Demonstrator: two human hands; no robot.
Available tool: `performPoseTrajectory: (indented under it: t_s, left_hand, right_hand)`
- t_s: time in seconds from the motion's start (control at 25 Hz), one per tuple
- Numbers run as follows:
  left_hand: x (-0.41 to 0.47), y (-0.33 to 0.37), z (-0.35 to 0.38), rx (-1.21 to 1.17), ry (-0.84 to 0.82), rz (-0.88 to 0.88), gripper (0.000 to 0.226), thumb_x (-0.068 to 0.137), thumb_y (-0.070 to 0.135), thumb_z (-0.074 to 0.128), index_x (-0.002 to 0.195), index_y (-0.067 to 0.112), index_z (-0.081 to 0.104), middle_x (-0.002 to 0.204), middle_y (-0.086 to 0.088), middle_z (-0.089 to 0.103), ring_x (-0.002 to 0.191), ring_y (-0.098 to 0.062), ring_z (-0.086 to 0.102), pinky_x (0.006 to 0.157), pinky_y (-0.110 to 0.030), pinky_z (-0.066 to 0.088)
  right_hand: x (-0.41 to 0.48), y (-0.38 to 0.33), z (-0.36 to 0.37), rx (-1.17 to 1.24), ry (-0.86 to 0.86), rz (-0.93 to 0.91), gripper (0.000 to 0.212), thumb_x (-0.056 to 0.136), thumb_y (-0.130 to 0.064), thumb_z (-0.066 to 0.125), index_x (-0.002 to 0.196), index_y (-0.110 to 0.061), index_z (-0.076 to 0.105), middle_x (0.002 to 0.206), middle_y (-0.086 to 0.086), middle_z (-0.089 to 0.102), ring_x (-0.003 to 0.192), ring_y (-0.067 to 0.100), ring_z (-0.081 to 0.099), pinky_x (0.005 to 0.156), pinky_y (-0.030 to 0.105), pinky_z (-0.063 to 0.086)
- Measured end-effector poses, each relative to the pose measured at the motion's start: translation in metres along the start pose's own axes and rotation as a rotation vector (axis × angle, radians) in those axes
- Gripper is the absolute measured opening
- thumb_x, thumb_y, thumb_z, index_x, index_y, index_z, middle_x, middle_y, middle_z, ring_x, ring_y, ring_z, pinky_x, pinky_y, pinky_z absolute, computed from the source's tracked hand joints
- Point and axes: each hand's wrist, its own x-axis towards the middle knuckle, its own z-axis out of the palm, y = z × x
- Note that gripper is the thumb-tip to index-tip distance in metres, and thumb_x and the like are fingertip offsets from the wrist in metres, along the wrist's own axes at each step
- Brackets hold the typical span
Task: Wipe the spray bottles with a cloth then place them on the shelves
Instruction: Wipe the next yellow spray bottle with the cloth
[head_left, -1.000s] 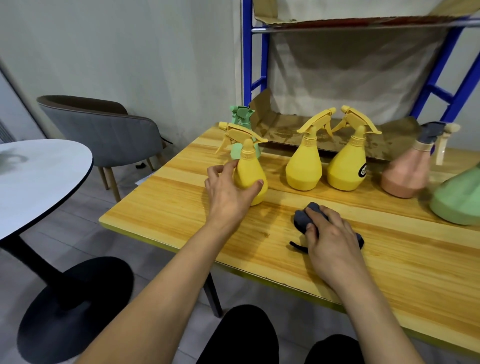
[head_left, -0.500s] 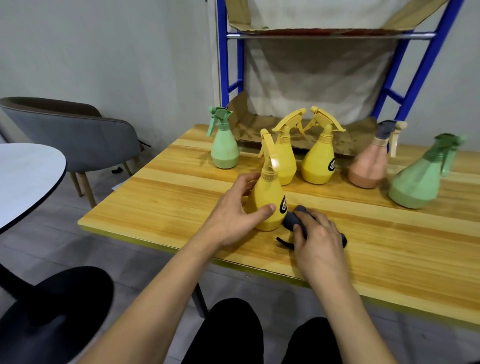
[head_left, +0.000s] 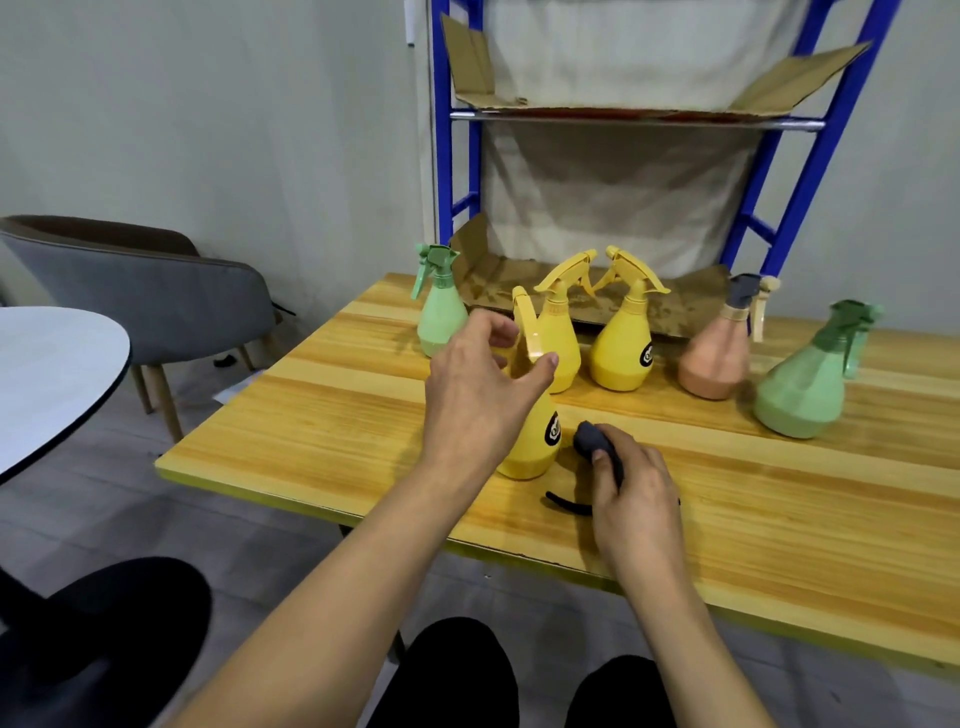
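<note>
Left hand (head_left: 475, 387) curled around neck of yellow spray bottle (head_left: 532, 436), upright near front edge of wooden table (head_left: 332, 431). Right hand (head_left: 631, 491) clenched on dark grey cloth (head_left: 592, 440), just beside bottle base.

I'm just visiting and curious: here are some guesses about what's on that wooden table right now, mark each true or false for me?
1. Six spray bottles stand on the table. True.
2. The right hand holds a white sponge. False: it holds a dark cloth.
3. The left hand is at the neck of the nearest yellow bottle. True, though whether the grip is fully closed is unclear.
4. A bottle already sits on the upper shelf. False: only cardboard shows there.
5. The pink bottle lies on its side. False: it stands upright.
</note>
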Motion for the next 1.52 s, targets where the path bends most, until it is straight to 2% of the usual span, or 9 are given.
performPoseTrajectory:
  t_s: [0.2,0.36,0.52,0.64,0.84,0.96,1.24,1.4,1.52]
  left_hand:
    - [0.0,-0.014,-0.007,-0.124,-0.052,0.035,0.022,0.092,0.024,0.077,0.114,0.026,0.074,0.096,0.021,0.073,0.089,0.008,0.07,0.079,-0.014,0.059]
    - [0.002,-0.019,-0.008,-0.108,-0.105,0.145,0.025,0.098,0.022,0.071,0.122,0.022,0.076,0.103,0.014,0.077,0.092,0.007,0.071,0.082,-0.01,0.056]
    - [0.004,-0.019,-0.005,-0.114,-0.099,0.187,0.023,0.097,0.018,0.072,0.119,0.016,0.077,0.1,0.016,0.074,0.089,0.011,0.069,0.081,-0.006,0.052]
    - [0.004,-0.021,-0.007,-0.133,-0.101,0.186,0.02,0.096,0.014,0.072,0.115,0.017,0.079,0.093,0.016,0.075,0.088,0.008,0.071,0.08,-0.01,0.055]
    - [0.003,-0.02,-0.004,-0.171,-0.111,0.154,0.025,0.097,0.019,0.072,0.121,0.015,0.077,0.104,0.008,0.078,0.092,0.003,0.073,0.083,-0.015,0.058]
    - [0.003,-0.02,-0.001,-0.157,-0.098,0.162,0.025,0.098,0.018,0.07,0.123,0.015,0.076,0.107,0.007,0.078,0.095,0.003,0.072,0.084,-0.013,0.057]
    - [0.003,-0.021,-0.002,-0.125,-0.11,0.182,0.026,0.1,0.02,0.067,0.125,0.015,0.075,0.11,0.005,0.078,0.098,0.0,0.072,0.087,-0.02,0.06]
    - [0.001,-0.02,-0.001,-0.113,-0.093,0.169,0.026,0.1,0.021,0.067,0.125,0.016,0.075,0.11,0.006,0.078,0.097,0.003,0.071,0.085,-0.014,0.058]
    - [0.0,-0.019,-0.002,-0.138,-0.116,0.143,0.027,0.1,0.022,0.068,0.125,0.016,0.074,0.108,0.006,0.078,0.096,0.0,0.072,0.086,-0.023,0.061]
  right_hand:
    - [0.021,-0.026,-0.016,0.101,0.181,-0.141,0.035,0.103,-0.015,0.053,0.137,-0.017,0.061,0.123,0.008,0.06,0.115,0.027,0.057,0.098,0.027,0.04]
    - [0.055,-0.064,-0.027,0.025,0.256,-0.435,0.037,0.103,-0.015,0.051,0.14,-0.018,0.059,0.134,0.007,0.056,0.123,0.026,0.05,0.105,0.032,0.039]
    - [0.057,-0.076,-0.013,-0.151,0.175,-0.509,0.037,0.103,-0.011,0.051,0.139,-0.014,0.06,0.143,0.012,0.053,0.123,0.033,0.047,0.107,0.046,0.04]
    - [0.044,-0.068,-0.003,-0.105,0.163,-0.594,0.037,0.102,-0.009,0.053,0.139,-0.013,0.06,0.145,0.011,0.053,0.125,0.032,0.047,0.11,0.037,0.037]
    - [0.042,-0.06,0.003,0.094,0.29,-0.425,0.043,0.103,-0.011,0.053,0.146,-0.015,0.053,0.152,0.006,0.048,0.138,0.015,0.043,0.115,0.012,0.024]
    - [0.03,-0.056,0.017,0.154,0.276,-0.413,0.047,0.103,-0.013,0.054,0.15,-0.017,0.049,0.158,0.004,0.043,0.143,0.003,0.036,0.116,0.013,0.027]
    - [0.026,-0.043,0.024,0.232,0.28,-0.398,0.047,0.101,-0.01,0.057,0.147,-0.017,0.052,0.155,0.003,0.047,0.144,0.01,0.042,0.117,0.025,0.037]
    - [0.019,-0.043,0.025,0.198,0.251,-0.417,0.048,0.101,-0.009,0.058,0.148,-0.017,0.051,0.155,0.003,0.047,0.143,0.01,0.041,0.117,0.018,0.032]
    - [0.024,-0.039,0.019,0.206,0.27,-0.301,0.048,0.101,-0.009,0.057,0.147,-0.018,0.052,0.154,0.003,0.048,0.141,0.007,0.04,0.114,0.008,0.026]
